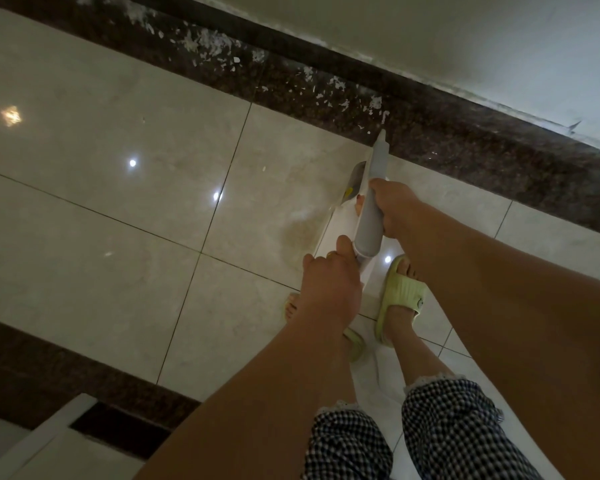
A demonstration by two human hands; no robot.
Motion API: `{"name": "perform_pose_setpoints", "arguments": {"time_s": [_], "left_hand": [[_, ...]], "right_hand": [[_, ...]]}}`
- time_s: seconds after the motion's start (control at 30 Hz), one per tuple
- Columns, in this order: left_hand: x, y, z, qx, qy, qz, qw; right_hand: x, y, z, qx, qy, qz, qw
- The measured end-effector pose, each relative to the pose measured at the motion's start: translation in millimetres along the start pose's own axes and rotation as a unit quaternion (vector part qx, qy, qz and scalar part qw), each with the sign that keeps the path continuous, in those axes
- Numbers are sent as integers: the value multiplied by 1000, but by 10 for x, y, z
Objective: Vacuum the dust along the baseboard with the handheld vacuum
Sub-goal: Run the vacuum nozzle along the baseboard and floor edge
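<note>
A grey-and-white handheld vacuum (373, 202) points up and away from me, its narrow nozzle tip touching the dark speckled stone strip (465, 147) that runs along the white wall (430, 36). White dust flakes and paper scraps (208, 43) lie scattered along that strip, from the upper left down to the nozzle. My right hand (394, 206) grips the vacuum's grey body from the right side. My left hand (329, 282) holds its rear end, thumb on top.
Glossy beige floor tiles (118, 168) spread to the left with lamp reflections. My feet in pale green slippers (400, 296) stand right under the vacuum. A second dark stone strip and a white frame (49, 427) sit at the lower left.
</note>
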State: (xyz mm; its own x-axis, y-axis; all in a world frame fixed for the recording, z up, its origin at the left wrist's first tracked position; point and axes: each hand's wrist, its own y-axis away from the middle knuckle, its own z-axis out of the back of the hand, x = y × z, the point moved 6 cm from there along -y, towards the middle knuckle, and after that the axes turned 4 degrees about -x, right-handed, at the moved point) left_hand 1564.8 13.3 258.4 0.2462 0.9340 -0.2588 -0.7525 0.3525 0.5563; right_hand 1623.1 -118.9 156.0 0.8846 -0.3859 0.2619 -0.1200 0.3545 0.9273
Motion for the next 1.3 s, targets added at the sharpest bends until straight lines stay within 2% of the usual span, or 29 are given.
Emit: {"name": "perform_pose_setpoints", "arguments": {"time_s": [0.6,0.73,0.87,1.13,1.3], "left_hand": [[-151,-308,78,-11,17,1,1000],[-201,-401,87,-10,24,11,1000],[-237,-464,94,-14,28,8,999],[-265,-555,136,-24,27,9,999],[-281,-609,139,-30,27,9,999]], "right_hand": [[321,-165,76,1,12,12,1000],[351,-635,100,-5,26,21,999],[489,-366,121,-13,46,22,999],[567,-574,142,-11,49,18,999],[650,-373,155,-14,42,26,999]]}}
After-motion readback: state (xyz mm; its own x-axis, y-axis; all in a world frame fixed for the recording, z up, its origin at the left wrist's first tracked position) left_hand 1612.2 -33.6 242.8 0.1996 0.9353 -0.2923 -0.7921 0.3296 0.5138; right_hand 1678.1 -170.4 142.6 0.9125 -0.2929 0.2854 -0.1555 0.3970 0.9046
